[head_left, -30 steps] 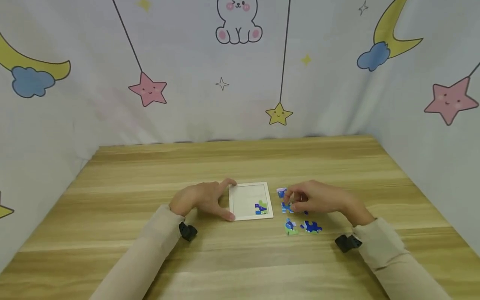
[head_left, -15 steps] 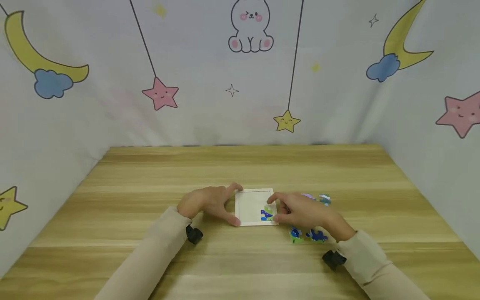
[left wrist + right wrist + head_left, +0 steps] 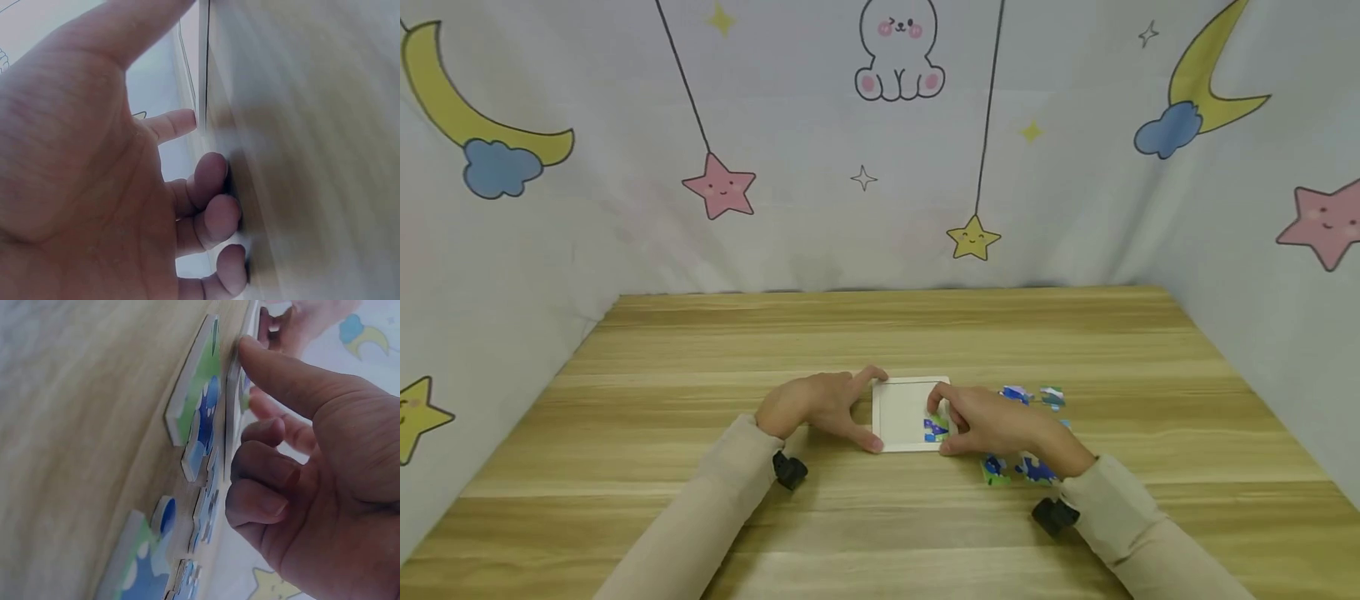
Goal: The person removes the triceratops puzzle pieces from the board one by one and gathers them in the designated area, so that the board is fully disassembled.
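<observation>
A square white puzzle tray (image 3: 898, 448) lies flat on the table between the two hands. One blue-and-green jigsaw piece (image 3: 936, 430) sits in its near right corner. My left hand (image 3: 822, 404) holds the tray's left side, thumb at the near corner and index finger at the far one. Over the tray's right side, my right hand (image 3: 992, 418) has its thumb at the near edge and its bent index finger at the piece's upper edge. Whether it pinches the piece or only presses it is unclear. In the right wrist view, its other fingers (image 3: 262, 465) are curled.
Several loose jigsaw pieces lie right of the tray, among them a green-blue piece (image 3: 995, 468), a dark blue piece (image 3: 1036, 468) and a purple-blue piece (image 3: 1017, 394), partly around and under the right hand. A printed white curtain (image 3: 790, 250) stands behind the wooden table (image 3: 850, 533).
My right hand has moved left from the loose pieces onto the tray's right side, and its index finger has bent in. My left hand stays at the tray. The head view has shifted slightly.
</observation>
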Demonstrator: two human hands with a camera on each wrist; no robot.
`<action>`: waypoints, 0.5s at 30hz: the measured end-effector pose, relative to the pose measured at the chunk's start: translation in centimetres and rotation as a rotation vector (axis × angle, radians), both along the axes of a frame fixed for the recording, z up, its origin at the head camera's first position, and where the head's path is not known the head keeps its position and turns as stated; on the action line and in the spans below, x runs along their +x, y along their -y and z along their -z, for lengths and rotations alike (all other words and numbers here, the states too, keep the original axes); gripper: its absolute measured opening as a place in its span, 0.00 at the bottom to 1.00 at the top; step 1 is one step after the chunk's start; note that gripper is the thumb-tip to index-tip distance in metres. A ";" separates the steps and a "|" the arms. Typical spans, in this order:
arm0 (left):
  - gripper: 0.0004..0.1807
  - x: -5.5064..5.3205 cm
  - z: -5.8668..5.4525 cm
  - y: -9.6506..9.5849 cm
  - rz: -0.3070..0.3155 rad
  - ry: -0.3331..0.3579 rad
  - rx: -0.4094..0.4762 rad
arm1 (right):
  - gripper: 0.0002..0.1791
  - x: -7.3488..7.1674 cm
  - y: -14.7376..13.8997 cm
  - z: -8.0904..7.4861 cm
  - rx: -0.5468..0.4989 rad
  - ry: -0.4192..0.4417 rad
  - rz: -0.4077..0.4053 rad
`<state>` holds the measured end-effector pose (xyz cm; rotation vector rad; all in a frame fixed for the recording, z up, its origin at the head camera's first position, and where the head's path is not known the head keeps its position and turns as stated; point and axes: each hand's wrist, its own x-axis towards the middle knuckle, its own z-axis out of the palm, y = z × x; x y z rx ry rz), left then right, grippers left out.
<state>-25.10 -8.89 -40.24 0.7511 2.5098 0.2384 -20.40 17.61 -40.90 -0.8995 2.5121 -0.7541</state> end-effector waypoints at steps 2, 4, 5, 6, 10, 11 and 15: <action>0.53 0.0 -0.1 0.0 -0.001 -0.005 -0.001 | 0.23 0.0 0.1 0.0 0.002 -0.022 0.009; 0.53 0.0 -0.1 0.0 -0.003 -0.001 0.000 | 0.22 0.0 0.1 0.0 -0.001 -0.053 0.016; 0.53 0.1 -0.1 0.0 -0.002 0.003 0.001 | 0.21 0.0 0.0 0.0 -0.003 -0.070 0.013; 0.53 0.1 -0.1 0.1 0.000 0.007 0.003 | 0.20 0.0 0.0 0.0 -0.003 -0.082 0.016; 0.53 0.2 0.1 0.1 0.006 0.019 0.005 | 0.11 0.0 0.0 0.1 -0.023 -0.071 0.000; 0.53 0.2 0.1 0.1 0.007 0.014 0.003 | 0.08 -0.1 0.0 0.1 -0.032 -0.063 -0.006; 0.53 0.1 0.2 0.1 0.003 -0.001 0.011 | 0.05 -0.2 -0.3 0.0 -0.069 -0.061 -0.025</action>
